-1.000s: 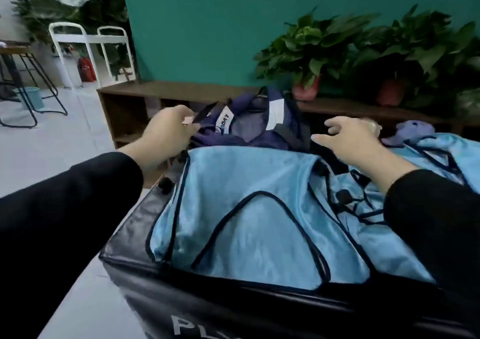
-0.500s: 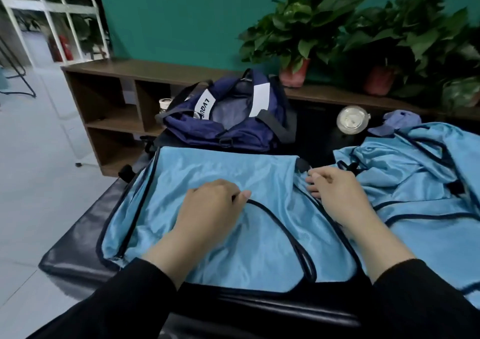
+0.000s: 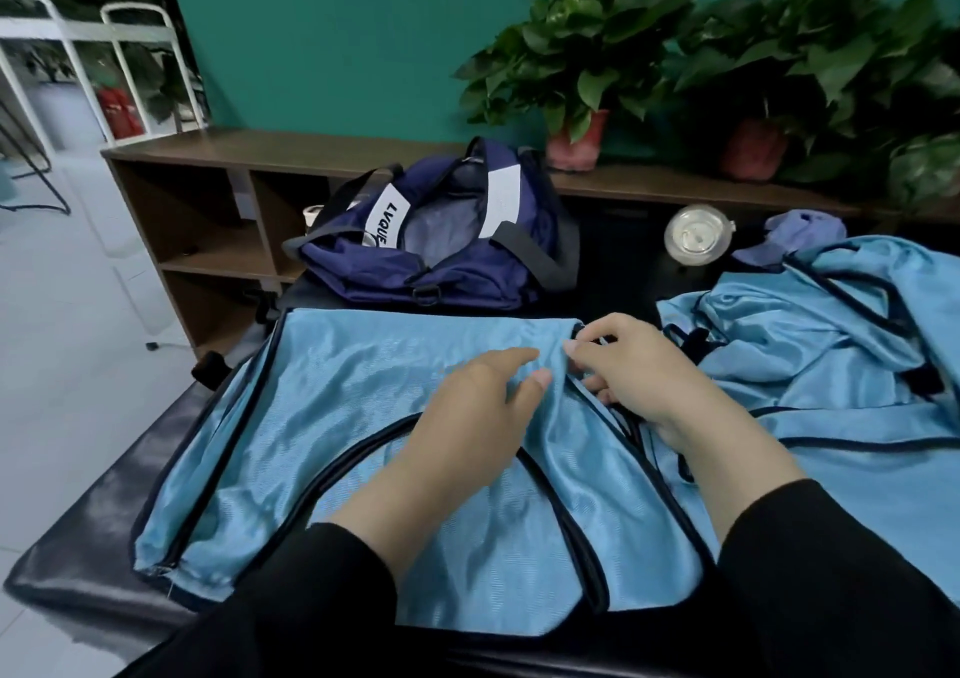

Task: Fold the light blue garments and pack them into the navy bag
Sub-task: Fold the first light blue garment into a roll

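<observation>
Both hands closer together than before: left hand (image 3: 480, 407) flat on garment (image 3: 363, 417), right hand (image 3: 631, 371) pinching its edge

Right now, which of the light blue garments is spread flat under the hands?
The left garment, in front of the navy bag: it lies flat with both hands on it. The other light blue garments sit crumpled in a heap to the right, untouched.

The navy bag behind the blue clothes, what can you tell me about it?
The navy bag is a soft fabric duffel, slumped and unzipped at the top, with dark straps, two white panels, one printed LVQUE, and a metal ring at the front. It sits at the far edge of the black padded surface, before a wooden shelf. Neither hand touches it.
</observation>
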